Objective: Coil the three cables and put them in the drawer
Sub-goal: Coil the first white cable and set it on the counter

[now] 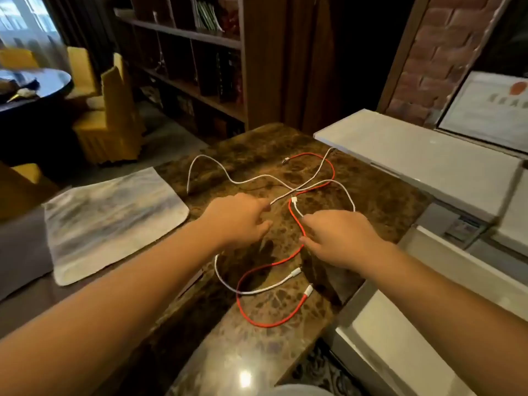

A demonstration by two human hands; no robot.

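Three tangled cables lie on the brown marble counter (380,195). A red cable (264,325) loops from the far side down to a white plug near the front. A long white cable (213,161) snakes across the back. Another white cable (257,290) curves under the red loop. My left hand (237,221) reaches in from the left, its fingers extended and the index tip at a white cable's end. My right hand (340,241) hovers over the crossing, fingers spread; its index tip meets a white strand and its thumb is at the red cable. No drawer shows.
A pale grey cloth mat (114,221) lies left of the cables. White cabinets or appliances (414,155) flank the counter on the right. Behind are a dark bookshelf (200,67), yellow chairs (111,118) and a round dark table (34,84).
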